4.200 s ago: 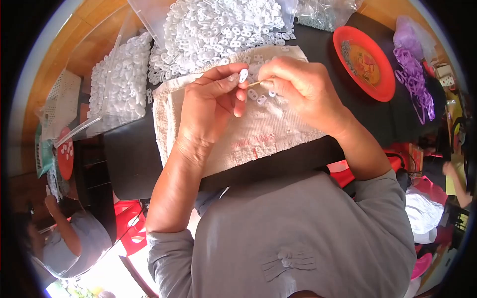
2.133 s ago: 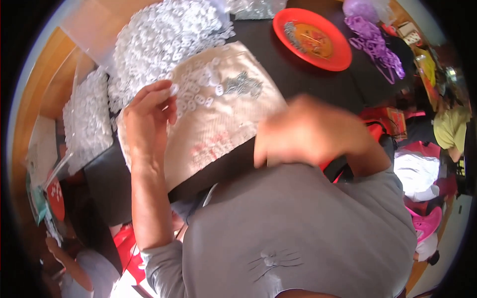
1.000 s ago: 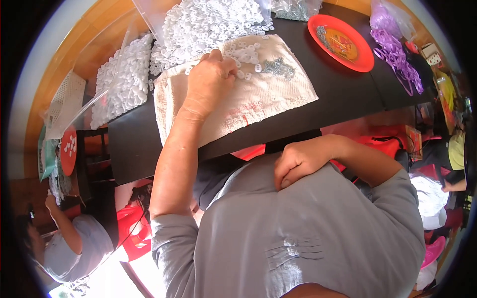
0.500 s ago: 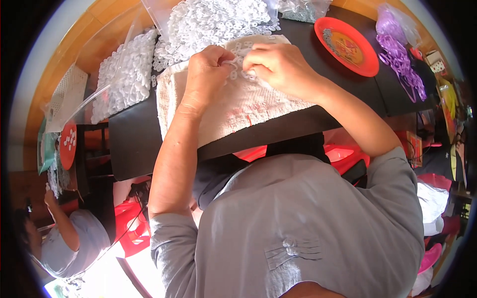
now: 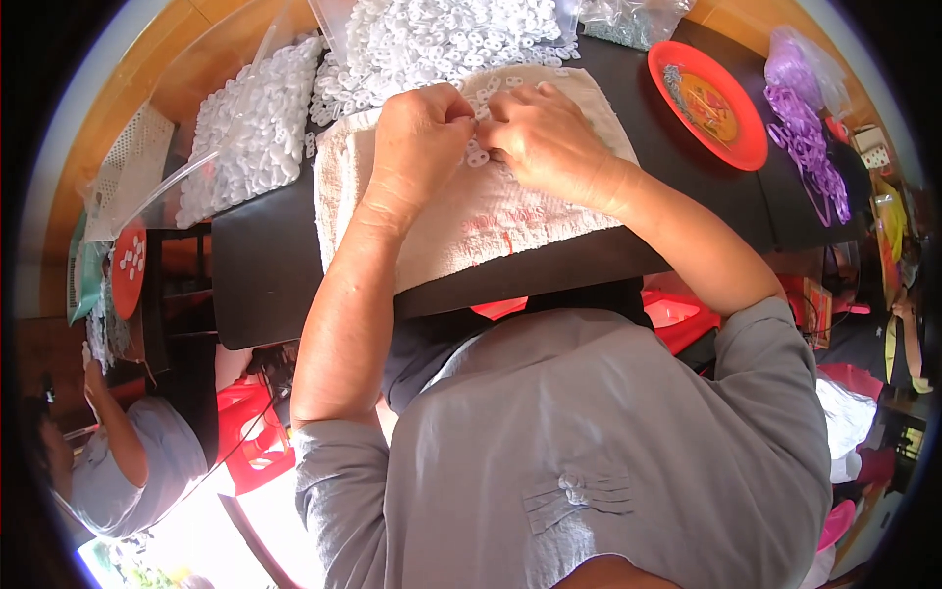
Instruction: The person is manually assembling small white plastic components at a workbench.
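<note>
My left hand (image 5: 420,137) and my right hand (image 5: 546,135) meet above a folded cream towel (image 5: 422,250) on the dark table. The fingers of both are curled in and pinched, almost touching each other. Whatever sits between the fingertips is hidden by the hands. Just below the fingers lie a few small white plastic pieces with holes (image 5: 478,155). More such pieces rest on the towel beyond my hands.
A heap of the same white pieces (image 5: 432,44) fills the far side. Left of it is a clear bag of white pieces (image 5: 250,133). A red plate (image 5: 731,133) and purple ribbon (image 5: 807,147) lie at right. Another person (image 5: 147,442) sits at far left.
My two hands have drawn closer together, the right one moving slightly left relative to the towel. The whole view has shifted a little.
</note>
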Demonstrator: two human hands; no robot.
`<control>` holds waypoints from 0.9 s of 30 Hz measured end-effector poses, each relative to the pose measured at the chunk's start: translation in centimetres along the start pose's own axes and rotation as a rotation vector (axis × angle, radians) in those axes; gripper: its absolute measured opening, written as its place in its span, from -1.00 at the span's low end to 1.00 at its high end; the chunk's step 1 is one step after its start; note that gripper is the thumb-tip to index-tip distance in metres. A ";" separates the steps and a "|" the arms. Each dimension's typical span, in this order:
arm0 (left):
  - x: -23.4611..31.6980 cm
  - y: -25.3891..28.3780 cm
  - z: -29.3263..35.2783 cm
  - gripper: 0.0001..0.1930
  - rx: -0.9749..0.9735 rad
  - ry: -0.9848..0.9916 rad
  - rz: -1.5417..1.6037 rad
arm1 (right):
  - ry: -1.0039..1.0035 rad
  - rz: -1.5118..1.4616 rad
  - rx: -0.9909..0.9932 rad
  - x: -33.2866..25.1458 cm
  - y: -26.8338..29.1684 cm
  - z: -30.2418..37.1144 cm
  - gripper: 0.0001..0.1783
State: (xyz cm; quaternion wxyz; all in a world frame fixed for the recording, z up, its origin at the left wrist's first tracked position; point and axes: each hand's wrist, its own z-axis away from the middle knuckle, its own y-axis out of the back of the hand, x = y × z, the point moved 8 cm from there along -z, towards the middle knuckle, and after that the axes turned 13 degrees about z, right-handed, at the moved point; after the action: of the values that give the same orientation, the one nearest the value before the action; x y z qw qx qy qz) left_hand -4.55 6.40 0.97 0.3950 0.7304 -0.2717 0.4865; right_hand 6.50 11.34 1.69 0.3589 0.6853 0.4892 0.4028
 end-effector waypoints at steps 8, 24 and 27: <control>0.4 -0.9 0.5 -0.85 -0.106 0.180 0.386 | -0.316 -0.783 0.123 4.7 0.9 0.4 -0.91; -0.2 -3.0 1.2 -0.85 -0.184 0.444 0.914 | -0.359 -1.298 0.056 5.1 1.0 0.5 -0.94; -0.1 -2.8 1.1 -0.84 -0.151 0.424 0.908 | -0.340 -1.210 0.050 5.2 1.5 0.5 -0.94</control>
State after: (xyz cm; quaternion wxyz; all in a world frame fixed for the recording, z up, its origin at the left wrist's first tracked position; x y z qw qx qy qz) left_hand -1.87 6.94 -0.23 0.2417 0.3934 -0.5101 0.7257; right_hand 8.51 15.91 3.84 0.5798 0.3498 0.7359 0.0021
